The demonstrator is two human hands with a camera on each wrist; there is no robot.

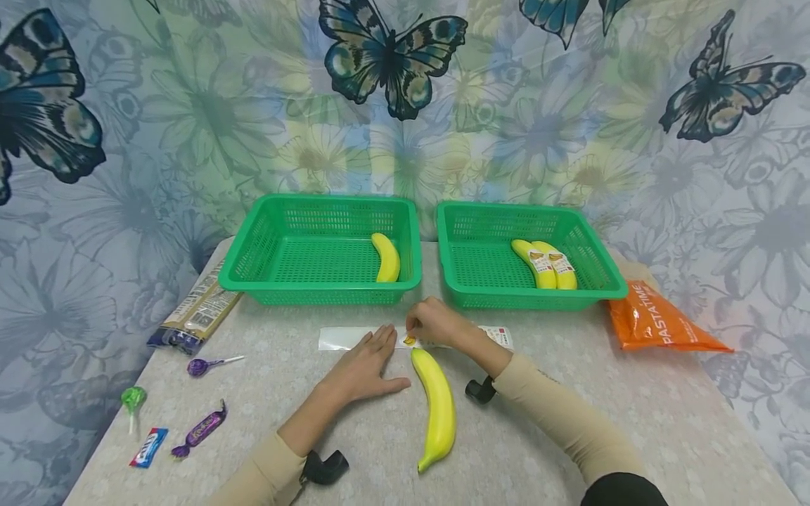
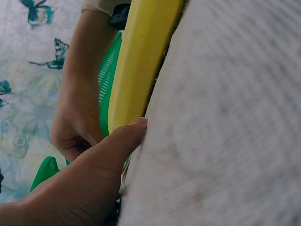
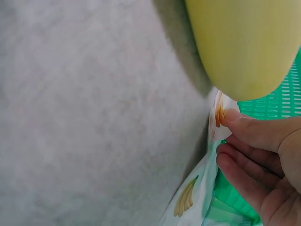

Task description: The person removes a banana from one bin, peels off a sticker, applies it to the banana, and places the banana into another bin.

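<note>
A strip of banana stickers (image 1: 338,339) lies across the table in front of the baskets. My left hand (image 1: 363,372) presses flat on it with straight fingers, the thumb spread toward me. Just right of it, my right hand (image 1: 439,325) pinches a sticker (image 3: 219,106) between thumb and index finger; in the right wrist view the sticker is lifted at an edge, with another banana print lower on the strip. A loose yellow banana (image 1: 436,414) lies lengthwise below the hands, its top end close to the strip. In the left wrist view, the left thumb (image 2: 127,141) overlaps the banana's end.
The left green basket (image 1: 316,287) holds one plain banana (image 1: 387,258); the right green basket (image 1: 525,301) holds two labelled bananas (image 1: 545,266). An orange pasta bag (image 1: 664,320) stands right, a long packet (image 1: 199,309) left. Lollipops (image 1: 197,367) and wrapped candies (image 1: 202,427) lie front left.
</note>
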